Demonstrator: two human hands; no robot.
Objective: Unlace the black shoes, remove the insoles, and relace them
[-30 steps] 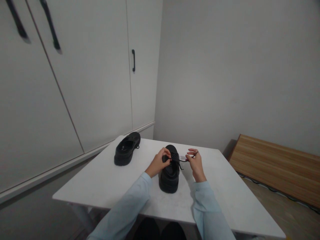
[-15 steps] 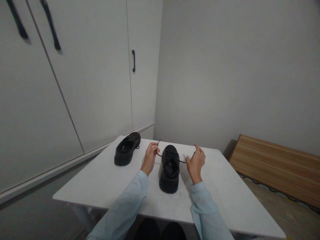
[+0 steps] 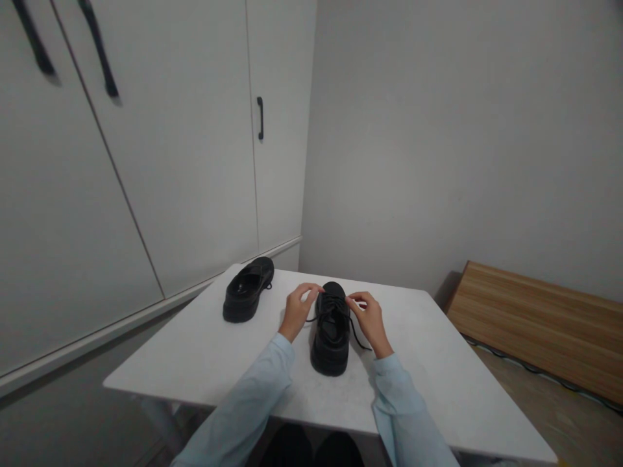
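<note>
A black lace-up shoe (image 3: 329,353) stands upright on the white table, its toe pointing away from me. Its black shoelace (image 3: 333,302) crosses the upper in rows, with a loose end hanging at either side. My left hand (image 3: 296,312) reaches the left edge of the lacing, thumb and forefinger pinched at the upper rows. From the right, my right hand (image 3: 368,319) pinches at the same rows. The exact bit of lace between the fingertips is too small to make out. The matching black shoe (image 3: 242,299) rests further left, apart from both hands.
The white table (image 3: 452,383) runs close to the grey wall (image 3: 438,162). White cabinets (image 3: 185,162) with black handles border the left side. A wood-grained panel (image 3: 540,324) lies beyond the table at right.
Both hands have let go of the loose lace ends and moved inward to the lacing near the toe. The right end now droops onto the table. Neither shoe has moved noticeably.
</note>
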